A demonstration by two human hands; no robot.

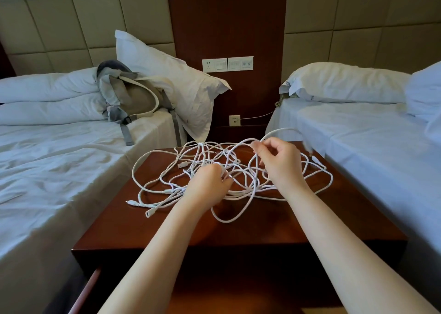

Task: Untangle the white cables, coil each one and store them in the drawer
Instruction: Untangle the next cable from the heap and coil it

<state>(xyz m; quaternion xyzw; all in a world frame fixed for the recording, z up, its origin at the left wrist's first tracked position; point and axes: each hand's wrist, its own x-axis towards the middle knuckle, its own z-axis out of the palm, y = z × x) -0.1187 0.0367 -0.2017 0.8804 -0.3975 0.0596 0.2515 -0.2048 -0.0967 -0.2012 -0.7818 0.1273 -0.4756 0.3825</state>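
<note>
From my feed the cables read plain white, with no pattern, against the nightstand, which is a glossy dark reddish-brown wood. The drawer edge shows the same red-brown. The wall panel behind is a darker brown wood and carries white switch plates. The headboards are beige, laid out in a grid of squares. The bedsheets and pillows are white with a bluish cast. The backpack looks grey and tan with a cream strap, though I'm unsure of the tan in this dim light.
</note>
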